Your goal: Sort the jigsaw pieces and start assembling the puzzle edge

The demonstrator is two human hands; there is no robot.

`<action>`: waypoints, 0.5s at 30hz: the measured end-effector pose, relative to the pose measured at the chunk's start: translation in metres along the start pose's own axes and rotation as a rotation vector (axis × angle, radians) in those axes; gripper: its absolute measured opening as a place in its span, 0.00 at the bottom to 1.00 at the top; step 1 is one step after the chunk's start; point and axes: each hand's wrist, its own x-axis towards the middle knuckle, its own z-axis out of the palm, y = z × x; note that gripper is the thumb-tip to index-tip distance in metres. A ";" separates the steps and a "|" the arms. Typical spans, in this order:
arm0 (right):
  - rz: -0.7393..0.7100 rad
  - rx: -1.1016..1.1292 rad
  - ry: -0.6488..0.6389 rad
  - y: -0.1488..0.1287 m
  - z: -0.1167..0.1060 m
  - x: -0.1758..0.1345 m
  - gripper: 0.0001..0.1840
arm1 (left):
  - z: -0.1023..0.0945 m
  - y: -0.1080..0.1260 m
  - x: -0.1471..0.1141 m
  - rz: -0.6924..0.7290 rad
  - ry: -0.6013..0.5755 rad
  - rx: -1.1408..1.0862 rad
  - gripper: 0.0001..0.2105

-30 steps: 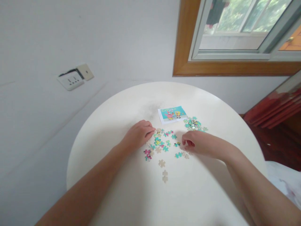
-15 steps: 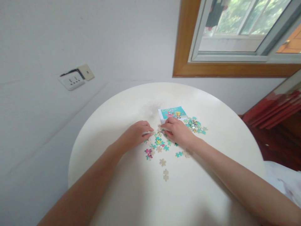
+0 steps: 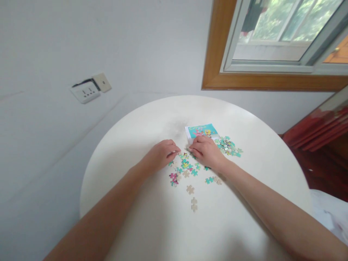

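Observation:
My left hand [image 3: 163,154] is at the left of a spread of jigsaw pieces [image 3: 185,165], its thumb and forefinger pinched on a small puzzle piece seen nearly edge-on. Opposite it, my right hand [image 3: 205,149] has its fingertips closed on a puzzle piece, mostly hidden by the fingers. Between and below the hands lie turquoise, yellow and beige pieces, some overlapping or joined. A pink cluster [image 3: 173,178] rests at the lower left of the spread. Just beyond my right hand lies the picture sheet [image 3: 202,129] with cartoon figures, its lower part covered by the hand.
A heap of pieces [image 3: 228,146] sits right of the sheet. Nearer to me are a turquoise piece [image 3: 209,180] and loose beige pieces [image 3: 190,189]. The round white table [image 3: 122,145] stands by a wall with a socket [image 3: 85,91] and a window.
My left fingertips have drawn closer together around their piece. My right fingers have shifted slightly. The whole view has moved a little, and the pieces on the table lie as before.

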 end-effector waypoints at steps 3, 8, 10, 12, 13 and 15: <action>0.023 0.116 0.036 0.002 -0.002 -0.001 0.12 | 0.003 -0.002 0.000 -0.003 0.023 -0.018 0.11; 0.099 0.193 0.049 0.003 -0.003 -0.002 0.10 | 0.003 0.000 0.002 -0.091 0.046 -0.033 0.11; 0.123 0.209 0.050 0.004 -0.001 -0.002 0.10 | 0.001 0.003 0.002 -0.156 0.055 -0.077 0.12; 0.136 0.230 0.056 0.005 0.002 0.000 0.09 | 0.000 0.005 0.002 -0.220 0.050 -0.136 0.14; 0.142 0.234 0.058 0.006 0.003 0.001 0.09 | -0.001 0.005 0.002 -0.245 0.040 -0.156 0.15; 0.150 0.213 0.053 0.005 0.006 0.004 0.10 | -0.003 0.005 0.002 -0.271 0.023 -0.154 0.13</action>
